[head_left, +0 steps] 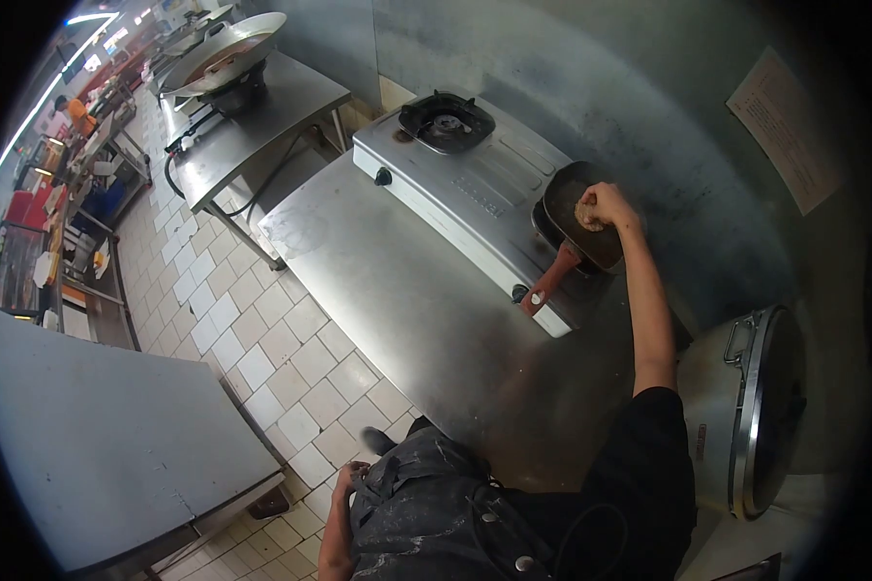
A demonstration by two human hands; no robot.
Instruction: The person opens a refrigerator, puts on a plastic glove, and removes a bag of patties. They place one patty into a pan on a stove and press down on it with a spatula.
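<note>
A dark pan (606, 250) with a reddish-brown handle (550, 281) sits on the right burner of a two-burner gas stove (494, 194). Over the pan, my right hand (606, 205) is closed on a brown, crumbly-looking piece (585, 215), which I cannot identify; it is at the pan's inside surface. My left hand (351, 476) hangs low beside the dark apron (421, 499), away from the stove, and its fingers are curled, with anything in them hidden.
The steel table (378, 281) carries the stove. A large lidded metal pot (731, 416) stands at right. At upper left, a wok (225, 63) sits on another table (291, 92). A person in orange (82, 118) is far off.
</note>
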